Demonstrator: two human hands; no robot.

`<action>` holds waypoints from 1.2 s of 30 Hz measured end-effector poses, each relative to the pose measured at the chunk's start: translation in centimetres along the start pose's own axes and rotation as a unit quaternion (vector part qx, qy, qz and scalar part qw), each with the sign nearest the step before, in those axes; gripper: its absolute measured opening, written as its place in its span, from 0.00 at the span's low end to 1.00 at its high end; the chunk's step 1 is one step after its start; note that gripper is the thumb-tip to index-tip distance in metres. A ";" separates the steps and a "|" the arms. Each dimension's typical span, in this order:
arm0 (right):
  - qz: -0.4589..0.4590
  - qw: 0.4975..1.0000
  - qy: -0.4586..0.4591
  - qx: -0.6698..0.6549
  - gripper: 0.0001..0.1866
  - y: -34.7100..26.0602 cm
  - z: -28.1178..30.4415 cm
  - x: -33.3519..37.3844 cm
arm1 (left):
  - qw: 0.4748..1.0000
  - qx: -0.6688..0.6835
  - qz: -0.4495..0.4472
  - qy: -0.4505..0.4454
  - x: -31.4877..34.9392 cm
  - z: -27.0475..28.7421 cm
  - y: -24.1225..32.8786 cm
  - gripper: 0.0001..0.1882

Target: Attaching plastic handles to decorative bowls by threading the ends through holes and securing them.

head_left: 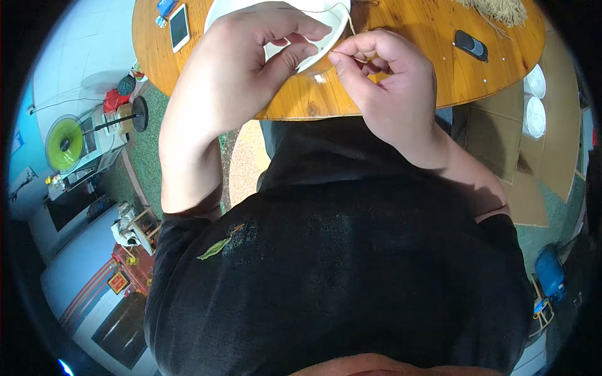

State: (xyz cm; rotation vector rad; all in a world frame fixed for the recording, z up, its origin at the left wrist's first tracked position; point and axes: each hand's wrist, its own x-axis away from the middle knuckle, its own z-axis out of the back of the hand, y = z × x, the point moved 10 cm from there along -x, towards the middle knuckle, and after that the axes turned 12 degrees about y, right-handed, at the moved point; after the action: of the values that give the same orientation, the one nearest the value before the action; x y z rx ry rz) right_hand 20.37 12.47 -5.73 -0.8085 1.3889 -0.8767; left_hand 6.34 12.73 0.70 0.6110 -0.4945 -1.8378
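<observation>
My left hand (241, 66) is held over a white bowl (342, 22) on the wooden table. Its thumb and forefinger stand apart with a gap between them, and I see nothing gripped there; its other fingers are partly hidden. To the right, just off the bowl's rim, my right hand (401, 78) pinches a thin beige cord (351, 24) between thumb and forefinger. From above the left hand the cord arcs over the bowl's rim and drops toward the right hand. Much of the bowl's inside is covered by my left hand.
A white phone (180, 29) lies on the round wooden table (301, 109) at the left, near small blue items (165, 9). At the right are a dark oval device (470, 46) and a beige cord bundle (501, 9). Cardboard (492, 135) and white round containers (534, 118) lie beyond the table's right edge.
</observation>
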 end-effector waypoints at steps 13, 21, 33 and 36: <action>-0.012 1.000 0.009 -0.012 0.06 0.5 0.4 0.1 | 0.996 -0.057 -0.029 -0.064 -0.7 -1.6 -0.7 0.05; 0.018 0.976 0.020 -0.215 0.08 -0.1 0.6 -0.3 | 0.932 0.167 -0.299 0.117 -0.5 0.2 2.0 0.08; -0.054 0.945 0.007 -0.322 0.08 0.4 0.4 -0.1 | 0.991 0.135 -0.006 -0.010 0.3 -2.3 -0.5 0.04; -0.090 0.954 -0.003 -0.288 0.14 0.7 0.6 -0.2 | 0.992 0.126 -0.007 0.021 0.5 -1.7 -0.4 0.04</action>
State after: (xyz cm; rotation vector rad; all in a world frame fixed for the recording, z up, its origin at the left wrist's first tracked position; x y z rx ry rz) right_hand 21.04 12.94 -6.30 -1.3962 1.6073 -0.6001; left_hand 7.00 12.28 -0.95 0.8231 -0.7008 -1.7857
